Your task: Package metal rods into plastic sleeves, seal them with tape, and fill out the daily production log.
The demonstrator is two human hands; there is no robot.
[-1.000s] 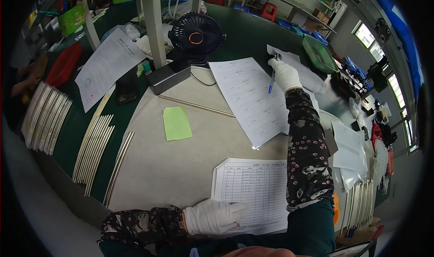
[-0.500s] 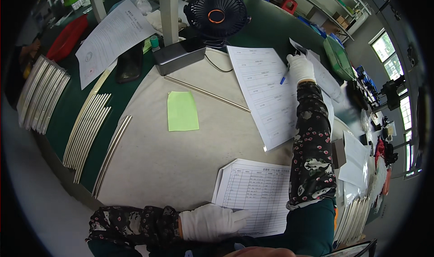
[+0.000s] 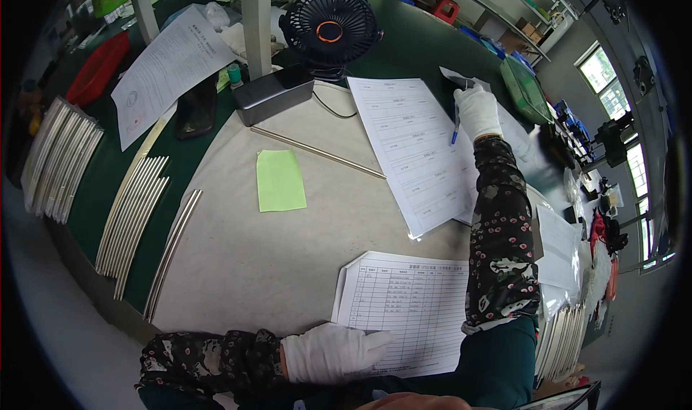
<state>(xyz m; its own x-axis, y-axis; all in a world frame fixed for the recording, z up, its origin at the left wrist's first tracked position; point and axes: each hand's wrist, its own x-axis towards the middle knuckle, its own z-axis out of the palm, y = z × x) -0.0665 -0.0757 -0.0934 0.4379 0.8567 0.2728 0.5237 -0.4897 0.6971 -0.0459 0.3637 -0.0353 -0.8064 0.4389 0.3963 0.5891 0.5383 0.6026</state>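
My left hand (image 3: 333, 353), in a white glove, rests flat on the lower left part of a stack of printed table forms (image 3: 407, 320), its fingers stretched out. Some rows near the top of the form carry handwriting. Reaching far to the right, my gloved right hand (image 3: 478, 112) has its fingers closed round a blue pen (image 3: 455, 127), whose lower end points down. Beneath and beside that hand lies a long printed sheet with ruled blocks (image 3: 407, 147). More papers (image 3: 513, 130) lie just right of the hand, partly hidden by it.
A thin metal rod (image 3: 317, 152) and a green sticky note (image 3: 281, 181) lie on the beige mat. Bundles of metal rods (image 3: 133, 223) lie at left. Behind stand a dark grey box (image 3: 274, 95), a black fan (image 3: 330, 28) and a white post (image 3: 256, 28). A green basket (image 3: 524, 89) stands far right.
More of the blue pen shows below my right hand, and it now stands more upright. The view has shifted slightly, so most things sit further left. My left hand stays on the form.
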